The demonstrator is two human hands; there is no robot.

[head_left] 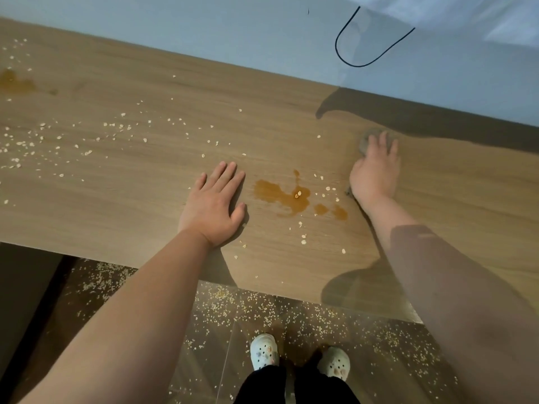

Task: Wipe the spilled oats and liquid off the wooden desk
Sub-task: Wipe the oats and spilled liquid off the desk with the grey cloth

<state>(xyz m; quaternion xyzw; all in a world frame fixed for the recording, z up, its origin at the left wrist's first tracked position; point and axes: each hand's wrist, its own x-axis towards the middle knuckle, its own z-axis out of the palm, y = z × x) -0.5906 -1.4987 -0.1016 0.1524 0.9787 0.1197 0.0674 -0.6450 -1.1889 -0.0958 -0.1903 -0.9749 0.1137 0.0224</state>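
Note:
The wooden desk [163, 196] fills the middle of the head view. A brown puddle of liquid [287, 196] lies between my hands, with a few oats in and around it. Scattered oats [43, 144] cover the desk's left part, and a second brown stain [14, 83] sits at the far left. My left hand [213, 205] rests flat on the wood, fingers straight, just left of the puddle. My right hand [376, 170] presses flat on a grey cloth [369, 138], which is mostly hidden under the fingers, right of the puddle.
A pale wall [233, 30] runs along the desk's far edge, with a black cable loop [355, 53] hanging on it. Many oats [277, 313] litter the glossy floor below the near edge. My feet in white clogs [264, 351] stand there.

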